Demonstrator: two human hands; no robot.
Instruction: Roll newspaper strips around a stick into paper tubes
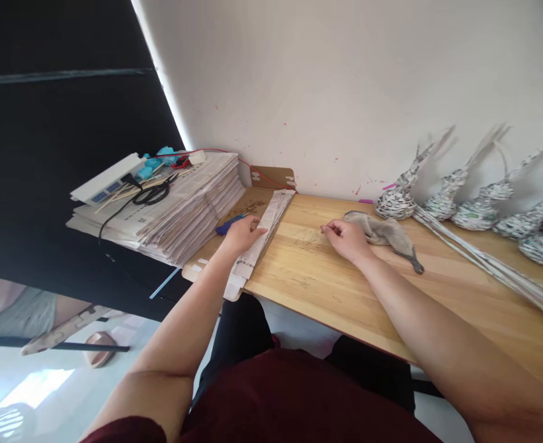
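My left hand (245, 235) rests at the left edge of a narrow stack of newspaper strips (274, 215), its thumb stretched over the paper and apart from the forefinger. Just beyond its knuckles lies a dark blue object (228, 225), partly hidden, whose kind I cannot make out. Over the bare wood, my right hand (346, 239) is closed, thumb and fingertips pressed together; anything between them is too small to see. Right beside it lies a crumpled grey-beige knitted glove or cloth (386, 232) with a dark end.
A thick newspaper pile (197, 203) at left carries a white power strip (108, 181), a black cable (154, 192) and blue crumpled plastic (154, 163). Several woven paper gourd shapes (395, 202) line the wall at right. Long paper rods (488, 264) lie before them on the wooden table (308, 289).
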